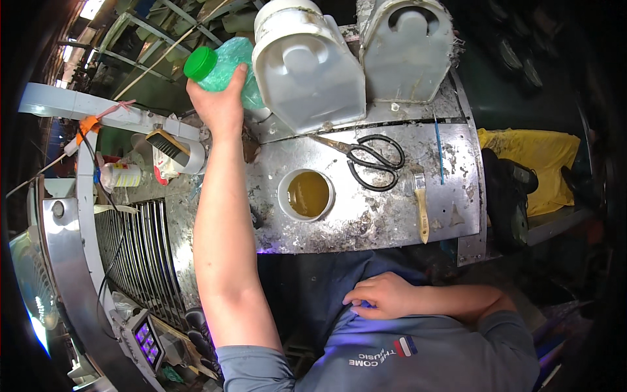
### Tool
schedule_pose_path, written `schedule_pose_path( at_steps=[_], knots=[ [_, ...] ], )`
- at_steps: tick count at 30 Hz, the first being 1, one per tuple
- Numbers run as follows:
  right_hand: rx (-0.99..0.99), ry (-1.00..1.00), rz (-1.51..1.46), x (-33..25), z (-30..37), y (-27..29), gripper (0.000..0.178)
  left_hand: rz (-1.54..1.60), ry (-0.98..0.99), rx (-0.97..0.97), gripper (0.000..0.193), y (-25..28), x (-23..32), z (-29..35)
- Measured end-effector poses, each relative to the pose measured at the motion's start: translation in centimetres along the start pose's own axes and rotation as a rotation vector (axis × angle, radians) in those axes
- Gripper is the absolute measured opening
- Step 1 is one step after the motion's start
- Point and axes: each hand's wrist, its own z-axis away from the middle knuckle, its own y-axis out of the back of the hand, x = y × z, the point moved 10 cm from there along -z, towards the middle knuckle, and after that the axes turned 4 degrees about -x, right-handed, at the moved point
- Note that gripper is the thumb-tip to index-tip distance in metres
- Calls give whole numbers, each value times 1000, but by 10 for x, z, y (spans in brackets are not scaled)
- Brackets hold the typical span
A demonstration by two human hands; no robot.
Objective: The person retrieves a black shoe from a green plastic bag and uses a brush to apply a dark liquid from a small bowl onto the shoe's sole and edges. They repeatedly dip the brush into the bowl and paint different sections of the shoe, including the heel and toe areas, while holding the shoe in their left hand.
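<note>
My left arm stretches out to the back left, and my left hand [221,108] is wrapped round a translucent green plastic bottle [230,64] with a green screw cap [200,63]. The bottle is tilted, its cap toward the left. Beside it stands a cloudy white plastic container [313,81]. Down at my lap, against the grey shirt, rests my right hand [384,295] with its fingers curled in; I see nothing held there. Between the two hands, a white cup [283,197] of yellow-brown liquid [309,195] sits on the worn metal table [366,225].
Black-handled scissors [375,163] and a flat paintbrush [422,209] lie right of the cup, near a thin blue stick [439,153]. A second cloudy container [408,59] stands behind. At left are a wooden-backed brush [168,145], metal bars [144,242] and a lamp [145,340]; yellow cloth [542,170] lies right.
</note>
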Motion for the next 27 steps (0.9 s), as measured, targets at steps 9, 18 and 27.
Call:
schedule_pose_path(
  at_steps=[9,18,27],
  knots=[
    [0,-4,34,-7,-14,0,21,200,56,-293,105,5,-5,-4],
    [32,78,137,-36,-15,-19,19,1450,282,-198,122,115,35,99],
    [44,134,290,-46,-2,-62,16,1117,706,-396,79,168,17,338]
  ],
)
